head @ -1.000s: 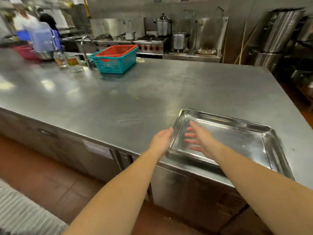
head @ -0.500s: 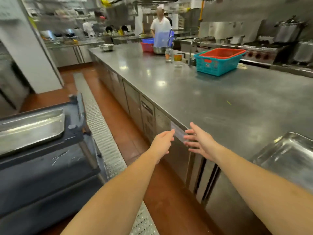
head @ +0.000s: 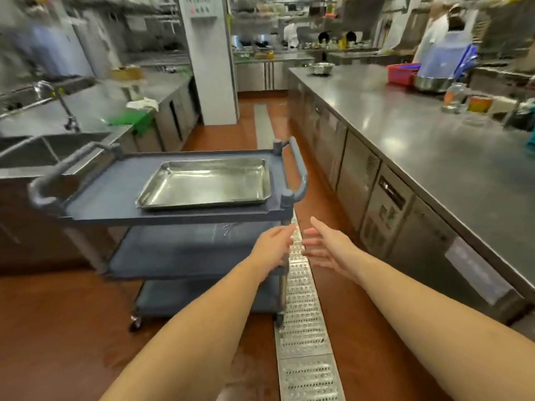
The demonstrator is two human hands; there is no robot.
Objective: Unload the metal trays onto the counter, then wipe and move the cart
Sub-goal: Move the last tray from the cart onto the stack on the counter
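Left hand (head: 273, 246) now near shiny tray (head: 207, 182)

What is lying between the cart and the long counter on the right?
In the head view, red-brown floor with a metal drain grate lies between the cart and the counter.

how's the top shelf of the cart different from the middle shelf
The top shelf carries a metal tray; no tray shows on the middle shelf, only pale scratch marks. The top shelf has a curved handle at each end; the middle shelf has none. The top shelf is open to view, while the middle shelf is partly hidden beneath it. Both are flat, dark blue-grey shelves of the same cart.
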